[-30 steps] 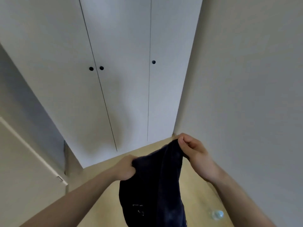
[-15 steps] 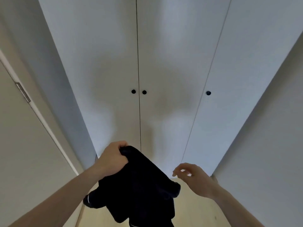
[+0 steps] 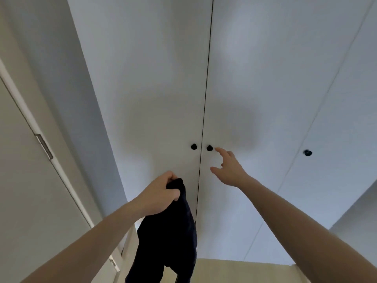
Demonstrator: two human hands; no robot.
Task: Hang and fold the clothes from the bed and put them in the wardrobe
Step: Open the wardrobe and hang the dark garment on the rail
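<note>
Right hand (image 3: 229, 169), fingers spread, reaches for small round black knob (image 3: 209, 148), probably to open wardrobe; left hand (image 3: 158, 198) grips dark navy fabric garment (image 3: 169, 237)

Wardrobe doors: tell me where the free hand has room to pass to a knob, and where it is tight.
The door face between the right hand and the middle door's knob is bare. Also bare: the panel from there to the far-right knob. Tight: the left door's knob sits just across the seam, and below, the left hand holds the dark garment against the seam.
</note>
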